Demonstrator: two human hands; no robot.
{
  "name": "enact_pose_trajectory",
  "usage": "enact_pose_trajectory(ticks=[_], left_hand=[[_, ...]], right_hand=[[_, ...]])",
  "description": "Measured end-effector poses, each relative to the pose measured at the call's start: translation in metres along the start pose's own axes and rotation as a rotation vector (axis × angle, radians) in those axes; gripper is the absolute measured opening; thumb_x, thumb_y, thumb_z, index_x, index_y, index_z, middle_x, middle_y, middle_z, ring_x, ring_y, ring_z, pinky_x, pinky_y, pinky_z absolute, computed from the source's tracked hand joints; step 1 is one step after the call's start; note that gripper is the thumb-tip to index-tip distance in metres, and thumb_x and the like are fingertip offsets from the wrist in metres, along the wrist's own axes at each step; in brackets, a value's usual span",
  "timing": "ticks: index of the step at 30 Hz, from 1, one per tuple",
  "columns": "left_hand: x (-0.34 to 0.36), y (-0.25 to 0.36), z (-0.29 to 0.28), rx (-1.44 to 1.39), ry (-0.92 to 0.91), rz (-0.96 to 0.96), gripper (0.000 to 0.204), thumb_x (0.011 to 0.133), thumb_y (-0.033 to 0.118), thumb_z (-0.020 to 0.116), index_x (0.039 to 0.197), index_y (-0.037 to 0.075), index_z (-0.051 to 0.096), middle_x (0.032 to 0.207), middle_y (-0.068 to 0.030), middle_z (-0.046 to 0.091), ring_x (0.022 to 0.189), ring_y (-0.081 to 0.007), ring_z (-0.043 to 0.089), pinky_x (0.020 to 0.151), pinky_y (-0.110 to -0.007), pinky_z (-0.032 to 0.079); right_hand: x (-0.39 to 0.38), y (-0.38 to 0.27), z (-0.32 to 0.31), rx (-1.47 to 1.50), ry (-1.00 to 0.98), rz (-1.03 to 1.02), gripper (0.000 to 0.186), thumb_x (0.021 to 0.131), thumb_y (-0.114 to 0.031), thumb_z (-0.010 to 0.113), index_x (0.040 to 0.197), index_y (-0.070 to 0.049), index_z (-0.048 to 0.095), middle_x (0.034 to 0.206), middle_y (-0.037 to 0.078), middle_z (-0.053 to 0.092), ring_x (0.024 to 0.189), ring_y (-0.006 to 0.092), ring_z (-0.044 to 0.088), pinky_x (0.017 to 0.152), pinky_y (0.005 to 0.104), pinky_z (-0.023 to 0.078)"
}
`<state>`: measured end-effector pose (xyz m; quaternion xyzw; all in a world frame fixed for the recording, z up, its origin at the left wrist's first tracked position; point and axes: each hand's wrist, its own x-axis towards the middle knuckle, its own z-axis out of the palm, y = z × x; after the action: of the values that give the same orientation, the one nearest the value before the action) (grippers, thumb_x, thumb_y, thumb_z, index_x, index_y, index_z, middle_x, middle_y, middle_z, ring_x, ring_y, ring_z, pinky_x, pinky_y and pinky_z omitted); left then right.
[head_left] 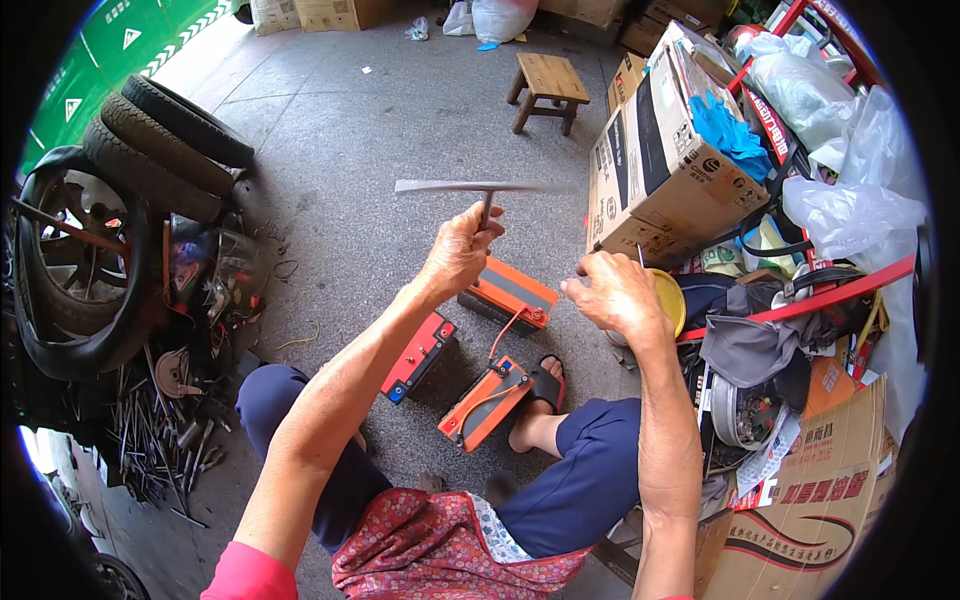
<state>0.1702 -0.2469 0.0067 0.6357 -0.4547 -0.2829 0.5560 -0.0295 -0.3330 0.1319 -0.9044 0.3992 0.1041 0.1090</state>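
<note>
Pink sleeve (pixel 250 574) nearest, left hand (pixel 458 248) gripping a hammer (pixel 488 187).
Right hand (pixel 622 292) curled narrow; I can't tell what it holds.

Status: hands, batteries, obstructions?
Left hand gripping grey T-shaped metal tool. Right hand raised, grip unclear. Three boxy red or orange batteries on floor, black sandal alongside.

Hammer (pixel 440 187) blurs at right tip; thin rod (pixel 641 256) at right grip (pixel 622 295) is too small to identify; yellow disc (pixel 670 300) sits part-hidden; green panel (pixel 95 60) is edge-cropped.
</note>
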Motion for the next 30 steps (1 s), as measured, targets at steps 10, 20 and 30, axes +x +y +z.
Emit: enact_pose_trajectory(ticks=[10,20,30], left_hand=[[0.003,0.019,-0.004,0.245,0.244,-0.033,0.021,0.082,0.020,0.081,0.076,0.002,0.071,0.060,-0.0025,0.064,0.058,-0.0057,0.056,0.053,-0.028,0.046],[0.011,0.010,0.002,0.138,0.031,-0.153,0.030,0.095,0.030,0.068,0.097,0.000,0.070,0.078,-0.0052,0.067,0.070,-0.0115,0.065,0.060,-0.029,0.057],[0.002,0.009,0.008,0.284,0.201,-0.018,0.020,0.090,0.010,0.068,0.106,-0.002,0.067,0.079,-0.0124,0.071,0.071,-0.0114,0.068,0.063,-0.027,0.054]], right_hand=[[-0.006,-0.005,0.011,-0.014,-0.043,-0.116,0.036,0.089,-0.038,0.062,0.097,-0.004,0.069,0.095,0.020,0.070,0.096,0.0376,0.067,0.085,0.0484,0.051],[0.003,0.003,0.010,0.015,-0.098,-0.073,0.036,0.088,-0.037,0.063,0.100,-0.004,0.071,0.096,0.021,0.070,0.097,0.0372,0.067,0.085,0.0485,0.051],[0.009,0.007,0.015,-0.015,-0.145,-0.064,0.040,0.087,-0.038,0.064,0.109,-0.005,0.071,0.107,0.020,0.070,0.104,0.0363,0.066,0.090,0.0464,0.051]])
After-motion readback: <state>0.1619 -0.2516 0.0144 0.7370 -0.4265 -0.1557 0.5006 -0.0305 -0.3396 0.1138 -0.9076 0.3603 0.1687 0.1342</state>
